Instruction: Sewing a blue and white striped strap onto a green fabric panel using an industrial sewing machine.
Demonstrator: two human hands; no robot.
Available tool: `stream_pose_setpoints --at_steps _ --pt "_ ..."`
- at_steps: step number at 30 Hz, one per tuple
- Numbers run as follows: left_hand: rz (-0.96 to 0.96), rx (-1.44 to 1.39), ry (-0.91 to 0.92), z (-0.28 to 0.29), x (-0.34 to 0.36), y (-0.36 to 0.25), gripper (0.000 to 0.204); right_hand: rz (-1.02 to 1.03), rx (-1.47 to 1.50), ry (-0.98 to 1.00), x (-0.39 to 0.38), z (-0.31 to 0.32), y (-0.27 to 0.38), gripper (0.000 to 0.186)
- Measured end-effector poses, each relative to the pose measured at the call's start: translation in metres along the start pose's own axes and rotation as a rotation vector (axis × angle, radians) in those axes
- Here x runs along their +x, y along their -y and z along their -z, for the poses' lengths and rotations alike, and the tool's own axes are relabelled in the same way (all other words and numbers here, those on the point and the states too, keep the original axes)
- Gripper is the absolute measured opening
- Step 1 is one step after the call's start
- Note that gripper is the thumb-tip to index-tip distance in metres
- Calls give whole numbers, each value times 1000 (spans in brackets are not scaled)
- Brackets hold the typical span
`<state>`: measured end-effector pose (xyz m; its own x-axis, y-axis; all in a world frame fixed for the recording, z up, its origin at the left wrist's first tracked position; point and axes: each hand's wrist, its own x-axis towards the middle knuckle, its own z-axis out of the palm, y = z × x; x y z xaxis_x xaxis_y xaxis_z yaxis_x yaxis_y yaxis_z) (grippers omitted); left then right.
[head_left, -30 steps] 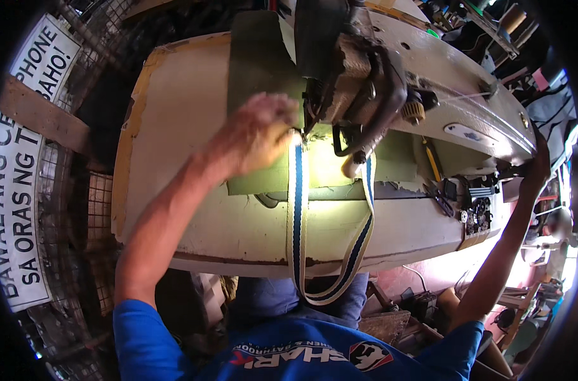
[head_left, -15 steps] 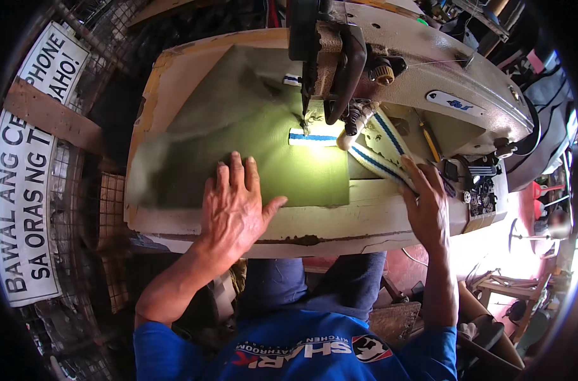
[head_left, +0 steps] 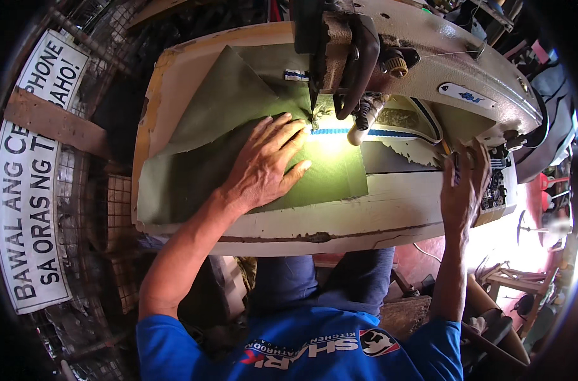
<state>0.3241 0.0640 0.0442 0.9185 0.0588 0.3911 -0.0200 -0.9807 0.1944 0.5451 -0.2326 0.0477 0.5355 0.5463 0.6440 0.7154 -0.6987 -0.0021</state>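
Note:
My left hand (head_left: 270, 159) lies flat on a green fabric sheet (head_left: 206, 165), fingers stretched toward the sewing machine's needle area (head_left: 313, 114). A white strap with a blue stripe (head_left: 393, 133) runs over the fabric under the lit presser area and loops back at its right end. At the right of the machine bed, my right hand (head_left: 465, 181) is bent, its thumb and index finger closed about a small dark thing whose kind is unclear. Beside its fingertips shows part of a yellow handle (head_left: 446, 147). A short striped strap piece (head_left: 296, 75) sits farther back on the fabric.
The sewing machine arm (head_left: 428, 70) spans the back right above the worn white table (head_left: 276, 238). Small dark metal parts (head_left: 495, 190) gather at the table's right end. A wire grid (head_left: 120, 209) and a white sign (head_left: 28, 241) stand on the left.
My left hand has slid forward and right, up close to the needle. My right hand has let go of the strap and moved right to the small dark thing. The strap's loop has shifted.

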Motion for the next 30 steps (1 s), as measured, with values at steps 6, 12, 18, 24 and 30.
stream_pose_setpoints --at_steps 6,12,18,24,30 --pt "-6 -12 16 2 6 0 45 -207 176 -180 -21 -13 -27 49" --pt "-17 2 47 2 7 0 45 -238 65 -131 -22 -19 -28 52" --pt "-7 -6 32 0 11 3 44 -243 13 -129 -21 -19 -26 52" --pt "8 -25 35 0 10 2 44 -242 34 -145 -23 -21 -30 48" --pt "15 -10 34 1 10 2 45 -220 -41 -147 -24 -18 -31 35"
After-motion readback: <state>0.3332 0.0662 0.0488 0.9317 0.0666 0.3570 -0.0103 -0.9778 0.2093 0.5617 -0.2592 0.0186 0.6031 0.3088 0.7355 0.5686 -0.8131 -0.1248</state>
